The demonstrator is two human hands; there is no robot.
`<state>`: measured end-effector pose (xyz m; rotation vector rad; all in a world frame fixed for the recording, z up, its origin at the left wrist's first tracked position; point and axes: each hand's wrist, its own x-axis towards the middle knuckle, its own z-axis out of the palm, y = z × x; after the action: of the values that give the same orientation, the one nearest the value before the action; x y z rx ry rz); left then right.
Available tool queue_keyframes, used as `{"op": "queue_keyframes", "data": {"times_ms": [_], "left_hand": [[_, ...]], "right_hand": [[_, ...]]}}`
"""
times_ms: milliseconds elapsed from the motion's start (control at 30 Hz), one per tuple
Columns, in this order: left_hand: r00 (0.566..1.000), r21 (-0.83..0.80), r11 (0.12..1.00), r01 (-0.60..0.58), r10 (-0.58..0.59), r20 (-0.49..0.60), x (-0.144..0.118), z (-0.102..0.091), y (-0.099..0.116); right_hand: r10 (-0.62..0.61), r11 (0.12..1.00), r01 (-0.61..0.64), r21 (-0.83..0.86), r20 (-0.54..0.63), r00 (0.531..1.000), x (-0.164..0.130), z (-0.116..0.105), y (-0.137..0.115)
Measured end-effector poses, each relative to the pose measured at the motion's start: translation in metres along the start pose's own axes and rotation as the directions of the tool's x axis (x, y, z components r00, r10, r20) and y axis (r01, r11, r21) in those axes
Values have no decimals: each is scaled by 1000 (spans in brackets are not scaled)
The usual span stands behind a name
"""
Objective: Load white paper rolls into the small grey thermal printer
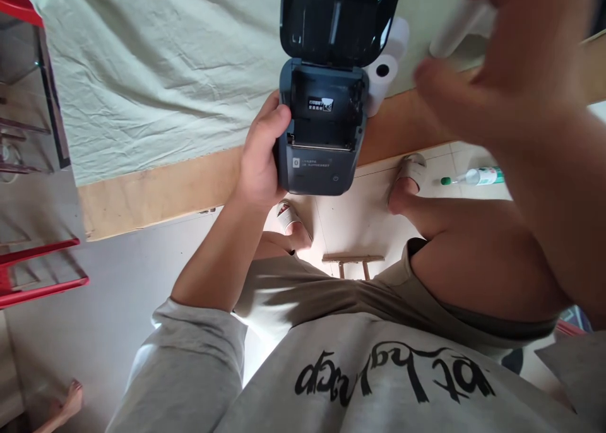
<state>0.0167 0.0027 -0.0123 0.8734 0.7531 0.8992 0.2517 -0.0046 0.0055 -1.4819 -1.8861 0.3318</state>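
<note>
Two hands in view, well apart. Left hand [260,158] clamped on the left side of a dark printer [322,130], thumb over its top edge, fingers hidden behind the body. Printer held at the edge of a table [156,193] covered with a pale cloth [156,73]; lid [338,16] flipped up, its top cut off by the frame, paper bay bare except for a small label too small to read. Right hand [502,60] raised close to the camera, blurred, pinching a white paper roll [457,26], partly out of frame. Second white roll [386,70] half hidden behind the printer. Green-capped bottle [476,177] lying on the floor beyond.
</note>
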Motion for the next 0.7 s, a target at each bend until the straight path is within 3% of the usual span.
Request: {"op": "queue_keyframes", "data": {"times_ms": [67, 133, 333, 567, 700], "left_hand": [[996, 5, 1000, -14, 14, 87, 1, -2, 0], [993, 5, 1000, -15, 14, 114, 1, -3, 1], [995, 15, 999, -36, 34, 92, 2, -3, 1], [991, -3, 997, -72, 72, 116, 2, -4, 0], [994, -24, 998, -59, 61, 92, 2, -2, 0]], "right_hand": [[-94, 990, 107, -88, 137, 986, 2, 10, -8], [-52, 991, 77, -112, 211, 976, 4, 19, -10], [114, 985, -83, -149, 212, 971, 6, 27, -1], [109, 987, -84, -136, 188, 976, 5, 30, -4], [94, 994, -87, -64, 113, 989, 2, 26, -6]]}}
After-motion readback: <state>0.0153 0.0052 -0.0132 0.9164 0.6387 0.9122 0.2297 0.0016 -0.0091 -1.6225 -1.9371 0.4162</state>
